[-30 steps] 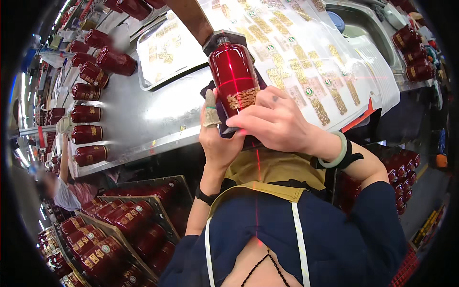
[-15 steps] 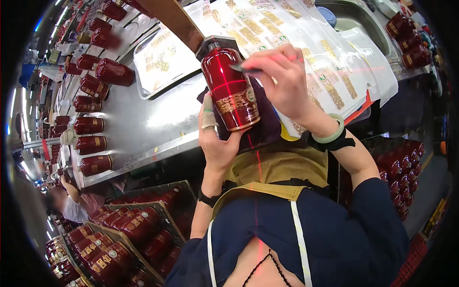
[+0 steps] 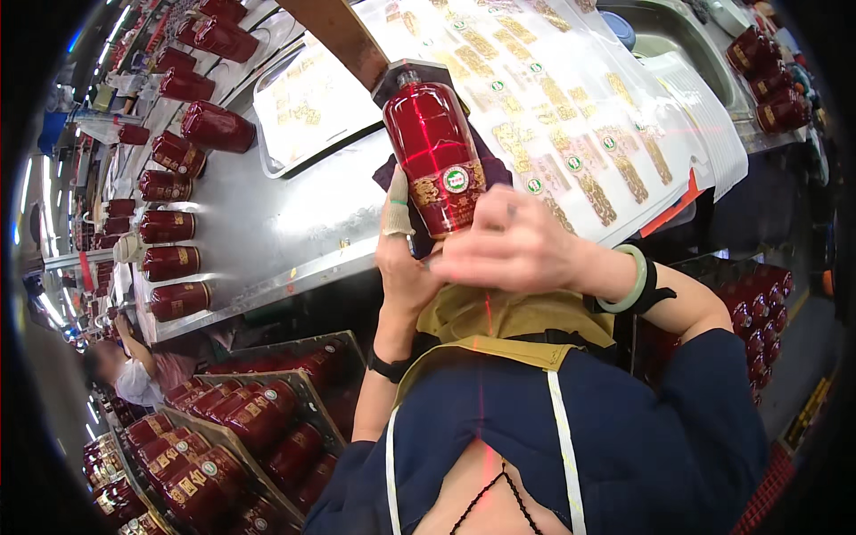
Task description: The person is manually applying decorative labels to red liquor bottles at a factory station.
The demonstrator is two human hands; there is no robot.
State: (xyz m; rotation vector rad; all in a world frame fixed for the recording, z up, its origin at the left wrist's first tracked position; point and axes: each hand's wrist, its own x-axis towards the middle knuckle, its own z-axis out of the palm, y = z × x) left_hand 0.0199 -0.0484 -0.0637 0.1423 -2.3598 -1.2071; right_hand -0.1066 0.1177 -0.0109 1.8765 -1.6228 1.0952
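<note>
A glossy dark red bottle (image 3: pixel 432 134) with gold decoration and a round green-and-white emblem lies tilted in front of me, its neck against a dark notched block (image 3: pixel 415 75). My left hand (image 3: pixel 406 272) is closed round the bottle's lower left side, a pale cover on its thumb. Across the bottle's base comes my right hand (image 3: pixel 522 242), fingers curled and blurred by motion. What those fingers hold is mostly hidden; only a dark tip shows near the left hand. Under the bottle is a dark purple cloth (image 3: pixel 492 160).
White sheets with gold decals (image 3: pixel 571 116) cover the bench beyond. A tray (image 3: pixel 312 111) with more decals sits to the left. Several red bottles (image 3: pixel 217 127) line the left side; crates of bottles (image 3: pixel 254 415) stand lower left. A sink (image 3: pixel 664 40) is at far right.
My right hand has moved from the bottle's upper side down to its base; the dark thin tool in it is now mostly hidden. The bottle has turned, bringing the round emblem toward the middle.
</note>
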